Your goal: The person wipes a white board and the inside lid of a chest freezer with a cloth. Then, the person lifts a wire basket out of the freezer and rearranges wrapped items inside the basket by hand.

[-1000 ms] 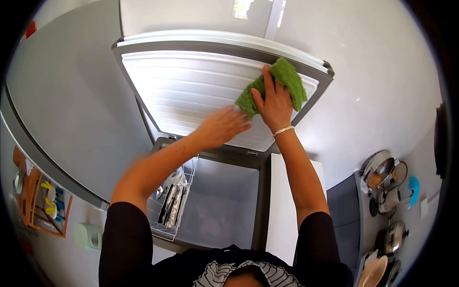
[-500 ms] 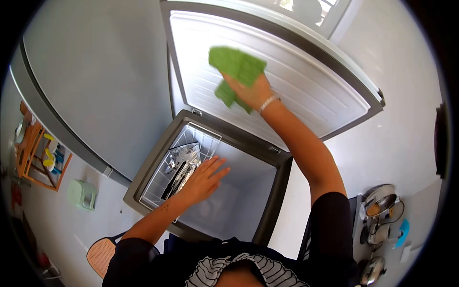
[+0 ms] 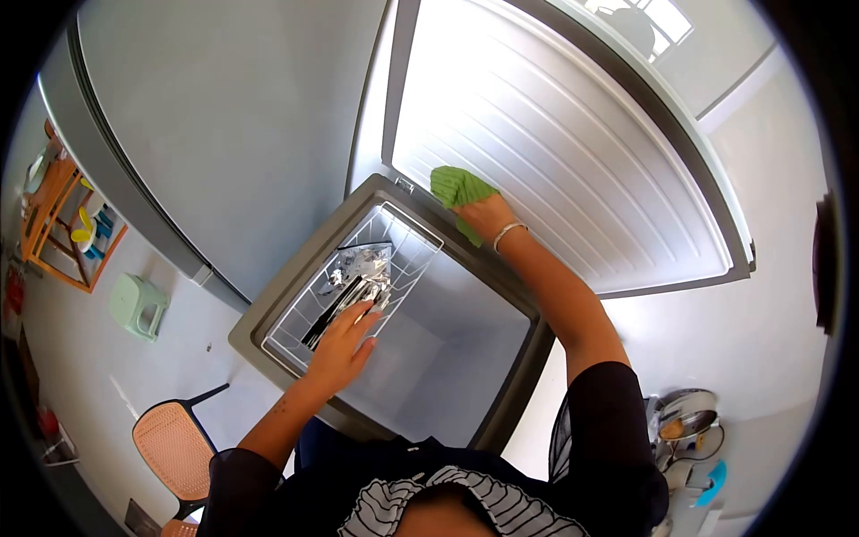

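Note:
My right hand (image 3: 488,217) is closed on a green cloth (image 3: 458,188), which lies against the lower hinge-side edge of the raised white lid (image 3: 555,134). Below it is the open chest freezer (image 3: 295,268), with a grey rim and a smooth pale interior. My left hand (image 3: 340,351) has its fingers spread and holds nothing; it is over the wire basket (image 3: 407,234) at the freezer's left side. Silvery and black packets (image 3: 362,273) lie in the basket, just beyond my left fingertips.
A tall grey appliance (image 3: 233,116) stands at the left. Beyond it are a green stool (image 3: 139,306), a woven-seat chair (image 3: 174,447) and an orange wooden rack (image 3: 54,219). Pans (image 3: 687,413) are at the lower right.
My right hand has moved the cloth down from higher on the lid to its lower edge. My left hand has come down from near the lid to the basket. The view has turned.

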Demonstrator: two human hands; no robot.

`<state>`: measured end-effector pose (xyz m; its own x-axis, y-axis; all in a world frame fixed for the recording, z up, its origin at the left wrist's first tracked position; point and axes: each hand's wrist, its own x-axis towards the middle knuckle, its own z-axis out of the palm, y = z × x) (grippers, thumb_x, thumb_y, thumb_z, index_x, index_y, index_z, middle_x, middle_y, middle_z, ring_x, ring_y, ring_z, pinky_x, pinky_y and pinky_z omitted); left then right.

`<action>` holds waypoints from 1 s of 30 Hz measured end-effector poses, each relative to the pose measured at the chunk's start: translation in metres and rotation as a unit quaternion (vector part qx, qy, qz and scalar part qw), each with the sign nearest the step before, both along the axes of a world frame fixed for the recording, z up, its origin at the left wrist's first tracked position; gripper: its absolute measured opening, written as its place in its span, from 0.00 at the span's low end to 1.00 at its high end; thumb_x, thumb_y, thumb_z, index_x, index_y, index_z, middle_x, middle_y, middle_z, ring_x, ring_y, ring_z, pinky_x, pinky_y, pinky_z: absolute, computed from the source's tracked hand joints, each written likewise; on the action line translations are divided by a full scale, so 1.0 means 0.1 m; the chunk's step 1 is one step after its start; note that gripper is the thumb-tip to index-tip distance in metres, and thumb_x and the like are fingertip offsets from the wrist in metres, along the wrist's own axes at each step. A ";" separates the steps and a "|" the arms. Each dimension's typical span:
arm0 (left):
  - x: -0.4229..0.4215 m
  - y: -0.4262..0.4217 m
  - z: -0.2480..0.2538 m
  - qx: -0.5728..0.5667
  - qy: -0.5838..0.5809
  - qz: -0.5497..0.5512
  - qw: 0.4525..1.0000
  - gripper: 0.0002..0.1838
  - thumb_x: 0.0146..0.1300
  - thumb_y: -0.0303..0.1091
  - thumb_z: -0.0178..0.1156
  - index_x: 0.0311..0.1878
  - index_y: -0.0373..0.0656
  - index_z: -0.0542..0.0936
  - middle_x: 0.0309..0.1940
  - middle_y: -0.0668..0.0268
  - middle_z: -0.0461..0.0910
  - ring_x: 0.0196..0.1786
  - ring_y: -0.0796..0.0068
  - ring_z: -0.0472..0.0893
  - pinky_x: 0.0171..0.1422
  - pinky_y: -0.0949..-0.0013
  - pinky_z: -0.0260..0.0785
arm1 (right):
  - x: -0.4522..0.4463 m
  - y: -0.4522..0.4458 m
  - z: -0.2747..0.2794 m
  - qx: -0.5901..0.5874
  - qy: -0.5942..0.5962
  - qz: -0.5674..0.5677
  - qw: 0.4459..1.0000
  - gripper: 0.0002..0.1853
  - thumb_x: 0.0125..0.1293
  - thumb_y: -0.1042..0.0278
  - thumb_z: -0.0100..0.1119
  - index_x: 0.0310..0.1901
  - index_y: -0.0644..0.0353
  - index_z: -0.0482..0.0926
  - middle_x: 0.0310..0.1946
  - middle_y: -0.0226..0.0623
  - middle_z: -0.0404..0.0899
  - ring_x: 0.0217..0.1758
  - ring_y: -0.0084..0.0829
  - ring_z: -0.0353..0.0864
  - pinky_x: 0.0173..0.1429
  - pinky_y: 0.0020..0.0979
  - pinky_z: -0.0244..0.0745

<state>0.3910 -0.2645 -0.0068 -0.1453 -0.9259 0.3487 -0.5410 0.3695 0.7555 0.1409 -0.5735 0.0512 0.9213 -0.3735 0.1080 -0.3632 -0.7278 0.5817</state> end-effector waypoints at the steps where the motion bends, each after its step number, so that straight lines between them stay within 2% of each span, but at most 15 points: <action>1: 0.00 -0.01 -0.02 0.016 0.017 0.006 1.000 0.23 0.65 0.27 0.61 0.64 0.42 0.75 0.67 0.54 0.71 0.70 0.50 0.70 0.72 0.55 0.64 | 0.14 0.12 0.21 0.030 0.025 -0.069 0.997 0.14 0.60 0.71 0.57 0.49 0.55 0.81 0.44 0.39 0.82 0.51 0.38 0.82 0.51 0.37 0.81; 2: -0.01 -0.03 -0.03 0.032 0.034 0.010 0.999 0.22 0.66 0.28 0.61 0.64 0.42 0.75 0.67 0.54 0.71 0.69 0.49 0.71 0.71 0.56 0.65 | 0.27 0.24 0.39 0.060 0.049 -0.139 0.987 0.15 0.60 0.71 0.57 0.49 0.55 0.81 0.44 0.38 0.82 0.51 0.38 0.81 0.51 0.37 0.81; 6: -0.12 -0.21 -0.06 0.017 0.079 -0.015 0.997 0.20 0.69 0.29 0.59 0.64 0.43 0.75 0.67 0.55 0.71 0.68 0.51 0.73 0.69 0.58 0.68 | 0.77 -0.09 0.85 -0.046 -0.144 0.053 0.987 0.17 0.60 0.68 0.59 0.52 0.49 0.80 0.44 0.35 0.82 0.46 0.37 0.84 0.45 0.35 0.81; 8: -0.17 -0.25 -0.06 0.033 0.093 -0.019 0.995 0.20 0.70 0.30 0.59 0.65 0.42 0.75 0.68 0.55 0.71 0.69 0.52 0.72 0.71 0.58 0.66 | 1.03 -0.15 0.95 -0.060 -0.111 -0.024 0.992 0.18 0.62 0.67 0.59 0.55 0.48 0.78 0.45 0.34 0.82 0.41 0.34 0.85 0.41 0.35 0.81; 9: -0.18 -0.26 -0.07 0.046 0.105 -0.025 0.993 0.20 0.71 0.31 0.58 0.65 0.42 0.75 0.69 0.55 0.70 0.70 0.53 0.71 0.72 0.58 0.63 | 1.06 -0.26 0.90 -0.124 -0.145 0.087 0.978 0.21 0.63 0.66 0.58 0.59 0.49 0.75 0.45 0.33 0.82 0.35 0.32 0.86 0.35 0.36 0.81; 12: -0.17 -0.26 -0.09 0.032 0.082 0.003 0.996 0.19 0.69 0.30 0.60 0.63 0.42 0.77 0.67 0.55 0.71 0.67 0.52 0.74 0.68 0.59 0.69 | 1.09 -0.30 0.53 -0.031 -0.099 0.023 0.994 0.23 0.63 0.68 0.58 0.61 0.49 0.73 0.46 0.32 0.82 0.34 0.32 0.86 0.33 0.36 0.81; 13: -0.15 -0.24 -0.11 0.035 0.082 0.004 0.996 0.19 0.69 0.30 0.60 0.63 0.42 0.77 0.67 0.55 0.71 0.67 0.52 0.74 0.68 0.59 0.69 | 1.11 -0.28 0.45 0.044 -0.030 -0.043 0.998 0.23 0.65 0.69 0.54 0.62 0.52 0.72 0.52 0.36 0.80 0.48 0.35 0.85 0.47 0.36 0.82; 14: -0.12 -0.21 -0.14 0.050 0.096 0.018 0.994 0.19 0.69 0.30 0.60 0.62 0.42 0.77 0.67 0.55 0.71 0.67 0.52 0.74 0.68 0.59 0.69 | 1.12 -0.28 0.34 0.047 -0.031 -0.044 0.997 0.23 0.65 0.69 0.54 0.62 0.52 0.72 0.52 0.36 0.80 0.48 0.35 0.85 0.47 0.36 0.82; 16: -0.08 -0.17 -0.19 0.067 0.106 0.020 0.992 0.18 0.69 0.30 0.60 0.62 0.42 0.78 0.67 0.55 0.72 0.67 0.52 0.74 0.67 0.59 0.69 | 1.09 -0.34 0.03 0.127 -0.074 -0.059 0.987 0.22 0.66 0.70 0.52 0.62 0.55 0.72 0.58 0.40 0.78 0.61 0.38 0.79 0.63 0.36 0.76; 17: -0.05 -0.15 -0.20 0.081 0.104 0.035 0.991 0.19 0.69 0.30 0.60 0.62 0.42 0.78 0.66 0.55 0.72 0.66 0.52 0.74 0.68 0.58 0.69 | 1.09 -0.40 -0.12 0.057 -0.165 0.075 0.982 0.22 0.67 0.69 0.52 0.63 0.58 0.73 0.61 0.42 0.77 0.66 0.39 0.75 0.70 0.35 0.70; 21: 0.02 -0.12 -0.27 0.090 0.075 0.051 0.992 0.19 0.68 0.29 0.59 0.62 0.40 0.77 0.65 0.53 0.73 0.66 0.49 0.74 0.70 0.57 0.66 | 0.79 -0.59 -0.73 0.047 -0.158 0.021 0.986 0.21 0.67 0.68 0.53 0.61 0.56 0.76 0.60 0.39 0.79 0.65 0.38 0.76 0.70 0.34 0.70; 23: 0.04 -0.10 -0.28 0.101 0.079 0.040 0.991 0.19 0.68 0.29 0.59 0.62 0.39 0.77 0.65 0.53 0.73 0.66 0.49 0.74 0.70 0.57 0.66 | 0.53 -0.40 -0.73 0.107 0.055 -0.106 0.987 0.21 0.63 0.72 0.54 0.59 0.57 0.78 0.59 0.40 0.79 0.63 0.37 0.78 0.64 0.35 0.75; 24: 0.03 -0.09 -0.27 0.102 0.082 0.055 0.990 0.19 0.68 0.29 0.58 0.62 0.38 0.77 0.65 0.52 0.74 0.65 0.48 0.74 0.71 0.57 0.65 | 0.34 -0.34 -0.79 0.113 0.057 -0.131 0.983 0.21 0.63 0.72 0.54 0.59 0.57 0.78 0.59 0.40 0.79 0.63 0.37 0.78 0.64 0.35 0.75; 28: -0.07 -0.07 -0.23 0.101 0.077 0.025 0.992 0.19 0.69 0.28 0.57 0.62 0.37 0.76 0.62 0.50 0.76 0.65 0.49 0.75 0.70 0.57 0.65 | -0.37 0.09 -0.66 0.081 -0.013 -0.109 0.991 0.17 0.65 0.68 0.56 0.56 0.56 0.80 0.58 0.36 0.81 0.61 0.35 0.79 0.64 0.34 0.75; 30: -0.15 -0.06 -0.13 0.104 0.072 0.003 0.992 0.18 0.70 0.28 0.56 0.62 0.36 0.76 0.61 0.50 0.77 0.65 0.49 0.75 0.69 0.58 0.66 | -0.69 0.30 -0.59 0.074 -0.177 -0.013 0.981 0.17 0.66 0.65 0.57 0.55 0.56 0.80 0.56 0.33 0.82 0.61 0.35 0.80 0.63 0.34 0.76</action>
